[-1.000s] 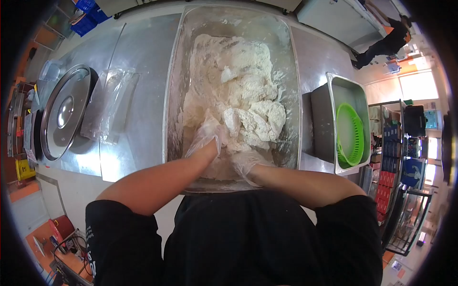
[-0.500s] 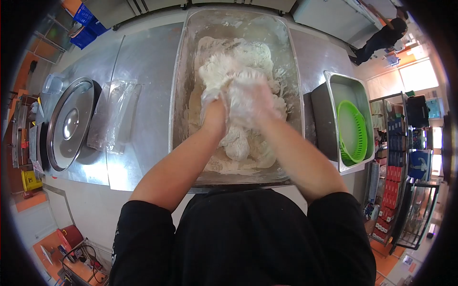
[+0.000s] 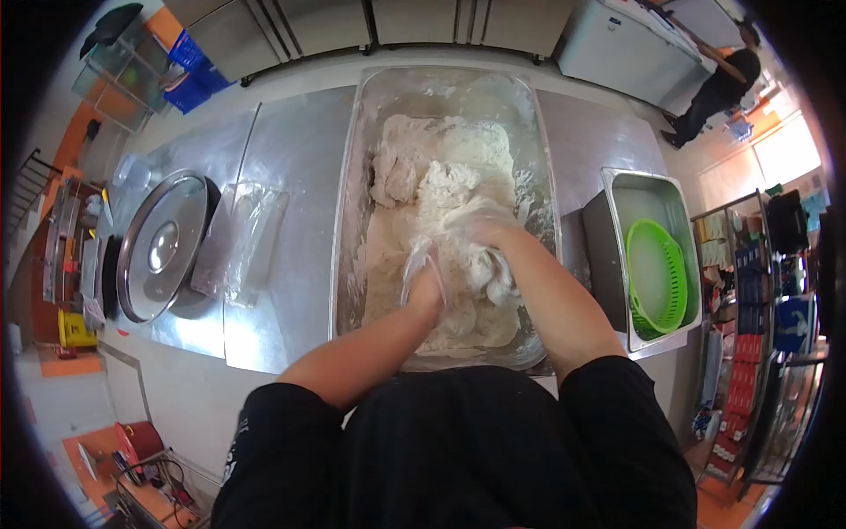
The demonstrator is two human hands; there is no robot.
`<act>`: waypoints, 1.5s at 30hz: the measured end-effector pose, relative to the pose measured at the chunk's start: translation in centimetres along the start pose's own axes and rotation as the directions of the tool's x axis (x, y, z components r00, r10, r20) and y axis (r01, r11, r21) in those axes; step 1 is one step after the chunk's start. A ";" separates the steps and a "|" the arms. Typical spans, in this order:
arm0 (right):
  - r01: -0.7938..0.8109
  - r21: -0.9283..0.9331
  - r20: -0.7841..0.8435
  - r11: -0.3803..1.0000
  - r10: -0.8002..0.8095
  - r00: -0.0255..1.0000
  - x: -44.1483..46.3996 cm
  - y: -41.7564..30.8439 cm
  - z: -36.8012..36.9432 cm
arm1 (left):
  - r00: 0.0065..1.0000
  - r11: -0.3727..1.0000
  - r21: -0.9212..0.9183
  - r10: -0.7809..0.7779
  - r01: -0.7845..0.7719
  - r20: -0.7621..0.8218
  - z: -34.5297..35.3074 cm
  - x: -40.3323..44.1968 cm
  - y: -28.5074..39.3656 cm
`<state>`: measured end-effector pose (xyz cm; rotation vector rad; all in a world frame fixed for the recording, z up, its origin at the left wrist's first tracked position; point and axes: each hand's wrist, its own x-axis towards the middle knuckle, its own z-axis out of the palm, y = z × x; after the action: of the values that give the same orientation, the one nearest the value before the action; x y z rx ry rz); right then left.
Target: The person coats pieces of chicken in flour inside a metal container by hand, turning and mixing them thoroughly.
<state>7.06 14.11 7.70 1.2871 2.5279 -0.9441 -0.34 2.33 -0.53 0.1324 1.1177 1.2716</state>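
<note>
A long metal tub (image 3: 346,220) holds white flour (image 3: 397,247) and pieces coated in it. My left hand (image 3: 426,269), in a clear plastic glove, touches the floury mass near the tub's middle; its fingers are partly buried, so their pose is unclear. My right hand (image 3: 480,225), gloved and blurred by motion, lies over the heap to the right of my left. Its fingers are smeared. A coated lump (image 3: 489,273) shows below my right hand, and another clump (image 3: 394,179) lies at the upper left of the flour.
Left of the tub are a round steel lid (image 3: 163,251) and a clear plastic bag (image 3: 242,242). A deep steel pan (image 3: 692,264) with a green basket (image 3: 656,278) stands right. Another person (image 3: 718,84) stands by a white freezer (image 3: 621,53).
Both hands have moved from the tub's near end to its middle, and my right hand has come down into the flour heap. The floury pieces are rearranged. The camera view has shifted.
</note>
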 end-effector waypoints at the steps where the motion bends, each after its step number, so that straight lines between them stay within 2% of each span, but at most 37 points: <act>1: 0.148 0.022 0.022 0.989 -0.148 0.989 1.4 1.8 2.3 | 0.997 0.996 -0.054 0.070 -0.068 0.028 0.6 0.8 -0.4; 2: 0.292 0.044 0.046 0.955 -0.294 0.955 1.5 1.9 3.0 | 0.980 0.972 -0.165 0.180 -0.165 0.081 1.0 1.5 -0.7; 5: 0.210 0.093 0.193 0.973 -0.225 0.955 0.1 -0.7 3.5 | 0.987 0.969 -0.196 0.157 -0.150 0.019 0.0 1.4 0.6; 6: 0.234 -0.013 0.256 0.972 -0.223 0.941 0.2 -0.9 3.2 | 0.994 0.976 -0.193 0.108 -0.099 0.036 0.0 0.6 1.2; 8: 0.288 -0.207 0.367 0.935 -0.199 0.909 0.7 -1.2 2.7 | 0.980 0.964 0.214 0.181 -0.160 -0.081 0.0 0.2 3.2; 9: 0.261 -0.191 0.202 0.946 -0.223 0.954 0.3 -1.2 2.4 | 0.966 0.896 0.415 0.225 -0.156 -0.124 -0.1 0.2 4.0; 11: 0.209 -0.154 -0.132 0.966 -0.230 0.964 -0.4 -0.7 1.7 | 0.962 0.898 0.390 0.258 -0.203 -0.092 0.4 0.9 5.9; 13: 0.253 -0.086 -0.275 0.964 -0.267 0.924 2.9 1.9 3.3 | 0.959 0.896 0.380 0.275 -0.231 -0.065 1.1 0.5 7.9; 15: 0.369 -0.162 -0.344 0.915 -0.403 0.848 2.5 1.9 2.5 | 0.967 0.902 0.375 0.250 -0.214 -0.049 1.8 -0.5 9.6; 17: 0.528 -0.363 -0.297 0.768 -0.632 0.715 -1.4 -1.5 -2.8 | 0.978 0.909 0.380 0.205 -0.172 -0.046 1.7 -2.2 10.3; 20: 0.415 -0.215 -0.189 0.884 -0.455 0.870 -1.5 -1.4 -4.8 | 0.989 0.916 0.385 0.142 -0.113 -0.050 1.3 -5.0 10.5; 23: 0.303 -0.049 -0.337 0.952 -0.302 0.892 -2.0 -0.7 -5.2 | 0.993 0.909 0.401 0.118 -0.116 0.021 -0.8 -5.3 9.3; 24: 0.281 -0.293 -0.249 0.914 -0.356 0.901 -2.0 -1.5 -5.2 | 0.991 0.902 0.411 0.112 -0.131 0.072 -2.0 -4.8 8.8; 25: 0.258 -0.519 -0.152 0.815 -0.385 0.910 -2.2 -3.0 -5.2 | 0.987 0.895 0.420 0.104 -0.148 0.124 -2.7 -4.6 8.3; 26: 0.235 -0.717 -0.055 0.656 -0.389 0.919 -2.5 -4.0 -5.5 | 0.993 0.923 0.366 0.099 -0.116 0.066 -1.8 -5.2 8.2; 28: 0.494 -0.518 -0.301 0.699 -0.689 0.659 -1.4 -1.7 -3.0 | 0.995 0.968 0.240 0.093 -0.080 -0.045 0.9 -6.4 7.8; 29: 0.636 -0.429 -0.432 0.642 -0.764 0.480 -0.5 -0.6 -1.5 | 0.987 0.873 0.469 0.161 -0.135 -0.016 1.5 -6.3 7.8; 31: 0.485 -0.383 -0.319 0.786 -0.606 0.729 0.4 -0.6 0.9 | 0.963 0.533 0.823 0.263 -0.195 0.057 1.7 -6.0 7.6; 33: 0.306 -0.277 -0.262 0.911 -0.378 0.888 0.2 -1.5 1.0 | 0.912 0.624 0.670 0.337 -0.402 0.233 1.0 -5.5 6.1; 34: 0.208 -0.179 -0.259 0.962 -0.250 0.933 -0.2 -2.2 0.3 | 0.870 0.654 0.574 0.377 -0.492 0.316 0.6 -5.2 5.1; 35: 0.099 -0.077 -0.245 0.992 -0.115 0.963 -0.5 -2.6 -0.1 | 0.872 0.637 0.596 0.346 -0.489 0.346 0.3 -5.0 4.4; 37: 0.071 -0.312 -0.458 0.947 -0.216 0.862 1.1 -0.8 2.0 | 0.876 0.599 0.643 0.271 -0.478 0.399 -0.3 -4.7 3.3; 38: 0.036 -0.417 -0.537 0.908 -0.279 0.796 1.3 -0.5 2.7 | 0.871 0.501 0.715 0.223 -0.488 0.438 -0.5 -4.3 2.9; 40: -0.050 -0.382 -0.615 0.923 -0.214 0.759 1.7 0.1 3.1 | 0.865 0.289 0.817 0.110 -0.499 0.489 -0.9 -3.7 2.6; 41: -0.094 -0.362 -0.653 0.927 -0.180 0.736 2.0 0.3 3.0 | 0.891 0.222 0.863 0.078 -0.454 0.448 -0.1 -4.4 3.6; 42: -0.225 -0.571 -0.568 0.789 -0.183 0.802 2.7 1.5 2.6 | 0.913 0.151 0.901 0.046 -0.408 0.406 0.7 -5.2 4.8; 43: -0.247 -0.635 -0.434 0.732 -0.074 0.898 3.0 2.1 1.2 | 0.931 0.075 0.928 0.019 -0.364 0.364 1.3 -5.7 5.4; 44: -0.234 -0.700 -0.283 0.675 0.038 0.958 2.9 2.3 -0.3 | 0.908 0.142 0.914 0.241 -0.381 0.342 0.1 -4.6 4.2; 45: -0.182 -0.616 -0.035 0.766 0.205 0.978 2.7 2.5 -1.8 | 0.847 0.198 0.891 0.446 -0.408 0.288 -2.5 -2.6 2.4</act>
<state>7.55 18.07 6.86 1.2472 2.3024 -0.0562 -3.48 -0.11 1.25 1.4459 1.8390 0.8870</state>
